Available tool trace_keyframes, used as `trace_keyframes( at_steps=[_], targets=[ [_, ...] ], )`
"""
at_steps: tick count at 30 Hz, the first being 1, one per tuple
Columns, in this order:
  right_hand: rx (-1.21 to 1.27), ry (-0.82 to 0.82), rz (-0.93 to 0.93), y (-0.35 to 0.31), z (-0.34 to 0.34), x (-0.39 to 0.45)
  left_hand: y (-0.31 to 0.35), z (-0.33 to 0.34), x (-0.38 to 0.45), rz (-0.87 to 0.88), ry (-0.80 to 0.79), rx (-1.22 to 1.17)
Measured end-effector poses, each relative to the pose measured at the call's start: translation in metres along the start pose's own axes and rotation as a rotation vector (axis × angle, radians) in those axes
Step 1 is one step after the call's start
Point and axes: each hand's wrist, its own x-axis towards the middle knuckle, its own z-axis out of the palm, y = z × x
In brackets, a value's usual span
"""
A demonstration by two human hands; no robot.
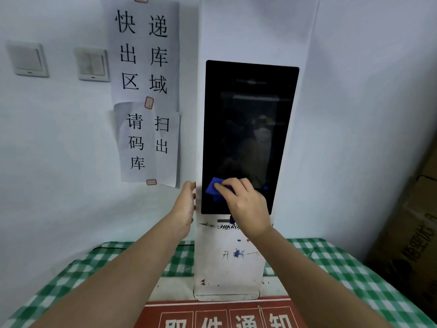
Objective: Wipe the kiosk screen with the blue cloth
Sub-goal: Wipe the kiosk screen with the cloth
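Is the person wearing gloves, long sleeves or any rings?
No. The left hand and the right hand are bare: no gloves, rings, watch or bracelets. Both forearms are uncovered right down to the picture's bottom edge, so no sleeve shows.

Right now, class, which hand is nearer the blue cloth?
Right. The right hand presses the cloth against the lower screen. The left hand rests on the kiosk's left edge, apart from the cloth.
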Motion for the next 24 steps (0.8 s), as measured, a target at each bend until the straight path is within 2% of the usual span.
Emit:
trace_keyframes(
  at_steps=[12,19,24],
  targets=[
    [0.029,-0.208,-0.051,-0.007,0.033,-0.039,-0.002,-0.004,0.005,-0.025,0.025,0.035],
    [0.032,-0.068,-0.059,-0.007,0.001,-0.001,0.006,-0.002,0.014,-0.028,0.054,0.090],
    [-0.007,-0.031,-0.025,-0.012,0.013,0.005,0.013,0.005,0.018,-0.033,0.071,0.110]
  ],
)
